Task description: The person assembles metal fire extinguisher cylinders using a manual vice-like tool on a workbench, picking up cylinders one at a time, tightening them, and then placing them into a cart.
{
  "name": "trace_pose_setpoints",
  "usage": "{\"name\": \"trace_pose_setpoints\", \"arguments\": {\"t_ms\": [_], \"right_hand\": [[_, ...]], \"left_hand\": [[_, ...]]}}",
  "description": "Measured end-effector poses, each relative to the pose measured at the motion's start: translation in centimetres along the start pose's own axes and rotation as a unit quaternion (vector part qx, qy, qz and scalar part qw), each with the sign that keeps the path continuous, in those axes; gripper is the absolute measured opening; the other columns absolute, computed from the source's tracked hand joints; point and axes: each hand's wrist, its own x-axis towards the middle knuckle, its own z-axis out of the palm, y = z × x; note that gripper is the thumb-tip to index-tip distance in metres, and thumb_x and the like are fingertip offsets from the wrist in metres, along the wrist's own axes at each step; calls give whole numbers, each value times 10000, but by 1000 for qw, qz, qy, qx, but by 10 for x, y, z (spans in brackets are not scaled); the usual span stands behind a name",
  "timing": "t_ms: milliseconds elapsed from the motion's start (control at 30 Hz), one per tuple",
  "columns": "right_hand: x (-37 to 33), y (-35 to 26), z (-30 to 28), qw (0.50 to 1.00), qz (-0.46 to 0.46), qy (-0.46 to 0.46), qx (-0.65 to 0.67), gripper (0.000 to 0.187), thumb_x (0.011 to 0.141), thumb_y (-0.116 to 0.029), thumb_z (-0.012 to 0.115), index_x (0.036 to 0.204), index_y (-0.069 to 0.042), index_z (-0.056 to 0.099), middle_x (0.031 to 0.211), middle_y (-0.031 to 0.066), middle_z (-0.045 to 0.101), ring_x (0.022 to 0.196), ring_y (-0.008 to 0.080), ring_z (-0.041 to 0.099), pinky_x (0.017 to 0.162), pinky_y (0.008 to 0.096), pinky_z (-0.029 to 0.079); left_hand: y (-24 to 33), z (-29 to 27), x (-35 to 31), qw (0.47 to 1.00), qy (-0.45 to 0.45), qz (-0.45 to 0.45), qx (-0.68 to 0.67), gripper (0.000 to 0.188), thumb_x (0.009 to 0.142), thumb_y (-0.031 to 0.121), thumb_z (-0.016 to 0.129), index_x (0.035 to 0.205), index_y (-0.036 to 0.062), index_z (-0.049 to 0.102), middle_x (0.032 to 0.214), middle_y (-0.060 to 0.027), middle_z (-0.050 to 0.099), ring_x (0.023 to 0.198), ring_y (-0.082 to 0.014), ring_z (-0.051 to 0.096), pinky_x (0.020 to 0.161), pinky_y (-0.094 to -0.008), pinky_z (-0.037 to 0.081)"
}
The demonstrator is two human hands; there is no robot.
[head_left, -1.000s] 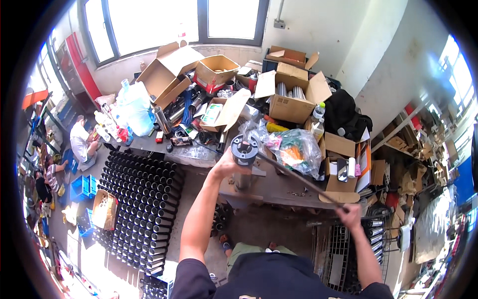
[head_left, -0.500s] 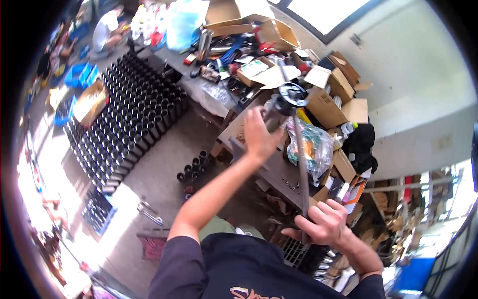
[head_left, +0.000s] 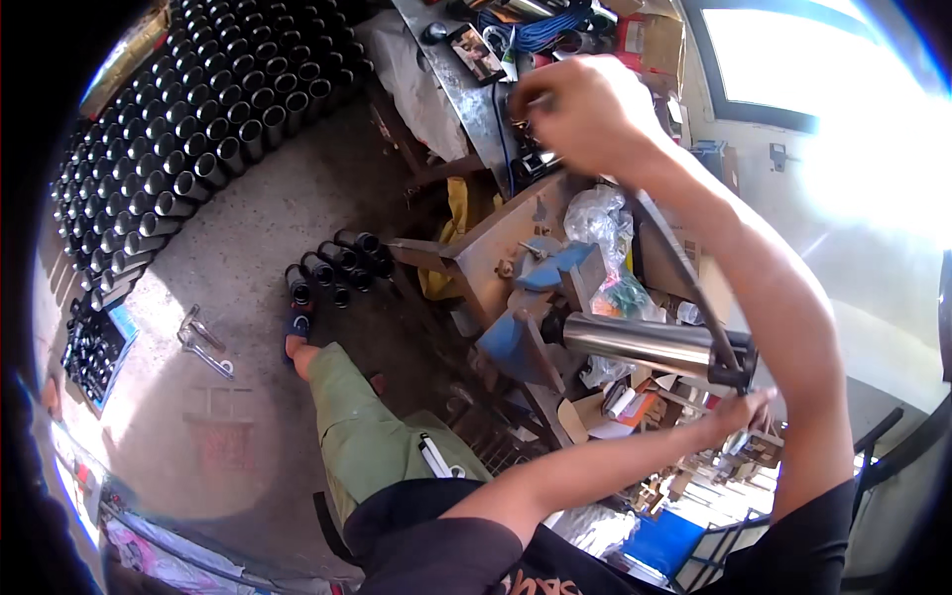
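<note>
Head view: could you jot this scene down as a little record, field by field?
Silver cylinder: one end at the blue vise, a black fitting at the other
Left hand: at the black fitting; grip unclear
Right hand: closed around a dark bar
Dark bar: slants to the black fitting
Floor: rows of black tubes at picture left

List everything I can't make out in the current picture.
- Head view: the upper part of the long dark metal bar, hidden behind the bare right hand.
- Head view: that hand's grip, blurred.
- Head view: the bare left hand's contact with the black round end fitting, too small.
- Head view: the upright black cylindrical tubes, cut off by the top edge.
</note>
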Motion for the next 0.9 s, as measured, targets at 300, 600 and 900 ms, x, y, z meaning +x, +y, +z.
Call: {"name": "trace_pose_setpoints", "arguments": {"t_ms": [300,600,900], "right_hand": [[-212,395,-81,862,505,14,35,227,801,-178,657,933,-38,777,822,94,726,672,198,649,618,326,510],[-250,370,-63,949,288,98,78,488,964,-483,546,903,-41,742,661,79,634,606,187,597,620,371,470],[-405,329,-34,949,217,229,-3,370,1035,-308,394,1010,-74,680,825,179,650,728,357,633,679,460,498]], "left_hand": [[161,79,-138,917,269,-289,-64,367,999,332,483,724,90,460,534,-13,428,381,-137,402,346,-328,326],[185,116,-134,861,354,-221,290,104,927,37,596,998,18,523,748,-22,531,478,-45,405,355,-215,289],[102,125,-121,-161,263,-72,949,224,856,173,602,953,31,745,960,-215,739,917,-376,733,824,-461,593]]}}
